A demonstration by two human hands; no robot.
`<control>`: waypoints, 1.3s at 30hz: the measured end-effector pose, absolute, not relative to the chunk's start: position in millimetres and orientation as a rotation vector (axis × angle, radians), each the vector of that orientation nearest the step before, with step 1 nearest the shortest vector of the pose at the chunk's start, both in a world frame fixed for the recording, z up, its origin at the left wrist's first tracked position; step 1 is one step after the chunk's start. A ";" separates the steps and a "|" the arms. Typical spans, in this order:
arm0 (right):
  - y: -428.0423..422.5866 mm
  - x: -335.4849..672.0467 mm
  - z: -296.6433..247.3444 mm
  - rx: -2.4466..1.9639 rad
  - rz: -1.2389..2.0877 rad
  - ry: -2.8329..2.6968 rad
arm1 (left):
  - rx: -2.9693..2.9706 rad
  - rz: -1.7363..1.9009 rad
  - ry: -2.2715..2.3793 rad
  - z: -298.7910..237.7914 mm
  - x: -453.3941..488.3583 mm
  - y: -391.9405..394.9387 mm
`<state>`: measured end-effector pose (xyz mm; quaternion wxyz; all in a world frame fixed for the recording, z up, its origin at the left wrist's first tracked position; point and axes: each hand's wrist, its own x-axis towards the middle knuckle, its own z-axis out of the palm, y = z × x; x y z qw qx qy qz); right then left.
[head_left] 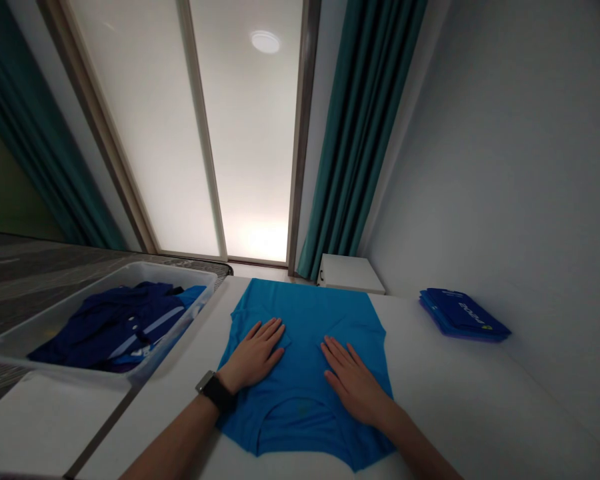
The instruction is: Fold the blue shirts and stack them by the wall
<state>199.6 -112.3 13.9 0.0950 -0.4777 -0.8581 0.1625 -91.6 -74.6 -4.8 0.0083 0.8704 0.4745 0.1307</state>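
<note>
A bright blue T-shirt (305, 313) lies spread on the white table (415, 413), its neckline toward me and its far end near the table's back edge. My left hand (257, 353) rests flat on the left half of the shirt, fingers stretched out; a dark watch is on that wrist. On the right half, my right hand (353, 377) lies palm down with its fingers extended. Neither hand grips the cloth. Small creases show near the fingertips of both hands.
On the left stands a translucent plastic bin (130, 381) holding crumpled dark blue clothes (125, 320). Folded blue garments (463, 313) are stacked at the right, beside the wall. Behind the table are a white cabinet (353, 272), frosted sliding doors (250, 133) and green curtains (365, 133).
</note>
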 end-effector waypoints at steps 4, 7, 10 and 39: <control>-104.6 225.8 13.9 -1.453 0.528 -2.407 | 2.723 0.418 1.475 -6.0 -92.4 -73.1; -107.7 240.7 6.9 -1.462 0.413 -2.388 | 2.734 0.409 1.470 -7.4 -93.5 -71.6; -117.5 242.9 0.3 -1.464 0.323 -2.432 | 2.745 0.420 1.473 -8.3 -94.3 -70.7; -187.3 297.6 -25.9 -1.535 0.352 -2.043 | 2.805 0.374 0.825 41.7 75.5 -130.9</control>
